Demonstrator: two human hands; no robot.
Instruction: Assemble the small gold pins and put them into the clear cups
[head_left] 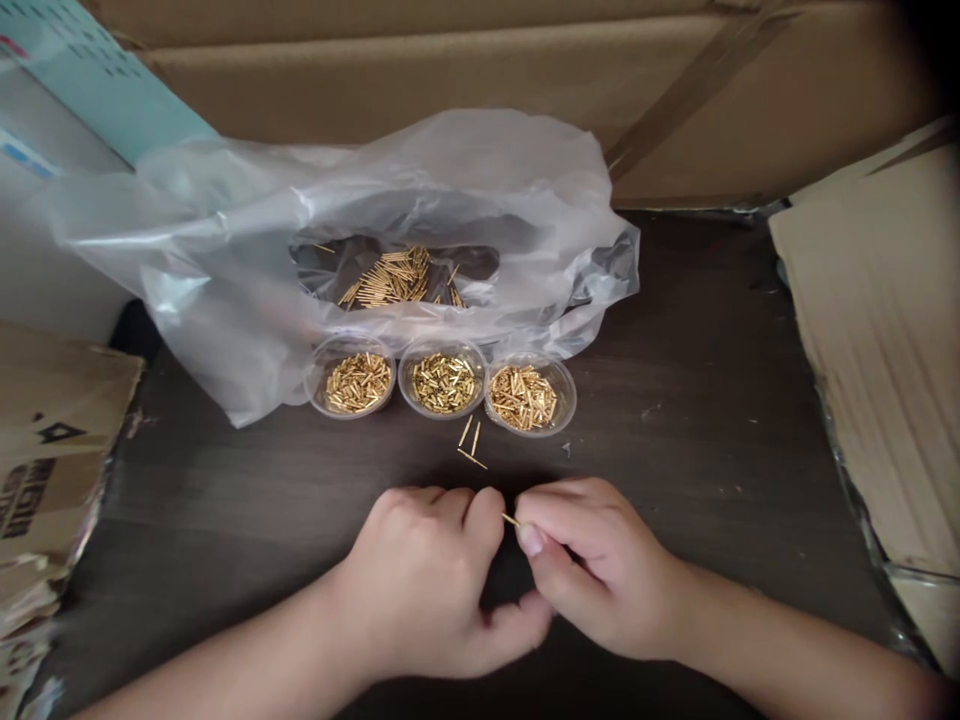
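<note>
My right hand (600, 565) pinches a thin gold pin (511, 519) between thumb and forefinger. Close beside it, my left hand (439, 575) has its fingers curled by the pin's other end; whatever they hold is hidden. Three loose gold pins (476, 439) lie on the dark table just beyond my hands. Behind them stand a left clear cup (313, 392), a middle clear cup (405, 394) and a right clear cup (568, 405), each with many small gold pieces. Farther back, an open plastic bag (225, 270) holds a pile of long gold pins (391, 277).
A cardboard wall (420, 75) rises behind the bag. Cardboard (877, 350) borders the dark table (697, 400) on the right, and a printed cardboard box (60, 450) stands at the left. A pale green panel (142, 90) leans at the back left.
</note>
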